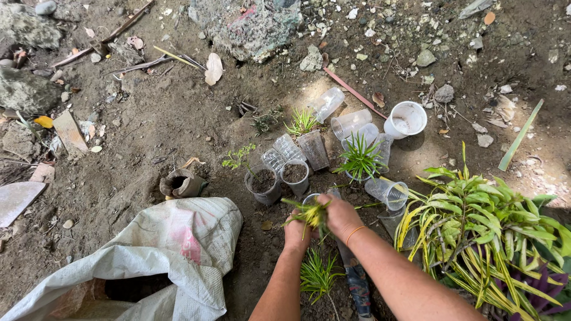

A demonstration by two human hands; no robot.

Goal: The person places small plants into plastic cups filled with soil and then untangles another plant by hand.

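Gripping one green plantlet [310, 213] with both left hand [297, 233] and right hand [340, 215], we steady it upright just below the soil-filled cup [294, 177].

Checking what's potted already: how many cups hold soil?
2: a cup with a small leafy seedling and a soil-filled cup right of it, both above the hands. Others may be hidden behind leaves.

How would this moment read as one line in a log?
hands: left and right together on seedling over cup | nearby: soil-filled cups, white sack | ground: bare dirt
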